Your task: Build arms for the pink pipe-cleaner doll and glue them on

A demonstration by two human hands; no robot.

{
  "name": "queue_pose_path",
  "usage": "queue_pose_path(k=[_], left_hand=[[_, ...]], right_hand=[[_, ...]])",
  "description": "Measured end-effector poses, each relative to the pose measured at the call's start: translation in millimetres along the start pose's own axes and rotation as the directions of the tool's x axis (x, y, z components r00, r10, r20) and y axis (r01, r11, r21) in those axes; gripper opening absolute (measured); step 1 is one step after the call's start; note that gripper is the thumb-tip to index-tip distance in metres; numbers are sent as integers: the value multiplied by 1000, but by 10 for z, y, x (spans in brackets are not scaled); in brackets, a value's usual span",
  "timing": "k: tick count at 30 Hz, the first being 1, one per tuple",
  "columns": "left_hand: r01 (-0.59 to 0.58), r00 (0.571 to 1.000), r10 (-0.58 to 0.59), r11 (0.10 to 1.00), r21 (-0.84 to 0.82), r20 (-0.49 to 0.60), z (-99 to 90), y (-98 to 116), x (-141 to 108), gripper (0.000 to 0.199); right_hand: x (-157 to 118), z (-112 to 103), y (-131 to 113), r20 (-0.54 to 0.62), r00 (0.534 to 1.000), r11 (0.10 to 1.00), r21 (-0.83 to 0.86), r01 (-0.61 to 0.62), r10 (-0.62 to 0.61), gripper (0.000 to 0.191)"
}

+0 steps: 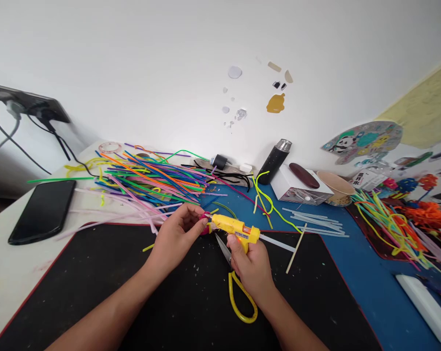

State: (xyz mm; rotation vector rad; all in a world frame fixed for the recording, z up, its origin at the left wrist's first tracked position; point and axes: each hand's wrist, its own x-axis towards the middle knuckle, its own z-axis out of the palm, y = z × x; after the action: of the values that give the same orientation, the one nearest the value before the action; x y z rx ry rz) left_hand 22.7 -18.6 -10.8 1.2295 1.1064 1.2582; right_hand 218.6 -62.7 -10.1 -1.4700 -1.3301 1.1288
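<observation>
My right hand [250,263] is wrapped round the grip of a yellow hot glue gun [229,225], its nozzle pointing left. A translucent glue stick [278,242] sticks out of the gun's back end. In the fingers of my left hand [180,231] is a small magenta fuzzy piece [204,222], mostly hidden by the fingers. The nozzle meets or nearly meets that piece; I cannot tell which. Scissors with yellow handles [242,302] lie on the black mat [183,302] beneath the gun, partly covered by my right hand.
A heap of coloured pipe cleaners [158,178] lies at the back left, near a black phone [43,210]. Behind the mat stand a black flask [274,163] and a white box [293,187]. Spare glue sticks [318,222] and a thin wooden stick [296,248] lie to the right.
</observation>
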Motion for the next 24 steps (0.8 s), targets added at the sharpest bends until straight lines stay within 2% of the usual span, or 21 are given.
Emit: queue_pose_path(k=[14, 24], left_hand=[[-14, 1000, 15, 999, 42, -22, -6, -13, -3, 25], [-25, 1000, 25, 999, 30, -9, -21, -60, -8, 23]], right_hand=[[-7, -4, 28, -11, 1000, 1000, -16, -3, 3, 50], [-1, -21, 20, -1, 998, 986, -151, 69, -70, 60]])
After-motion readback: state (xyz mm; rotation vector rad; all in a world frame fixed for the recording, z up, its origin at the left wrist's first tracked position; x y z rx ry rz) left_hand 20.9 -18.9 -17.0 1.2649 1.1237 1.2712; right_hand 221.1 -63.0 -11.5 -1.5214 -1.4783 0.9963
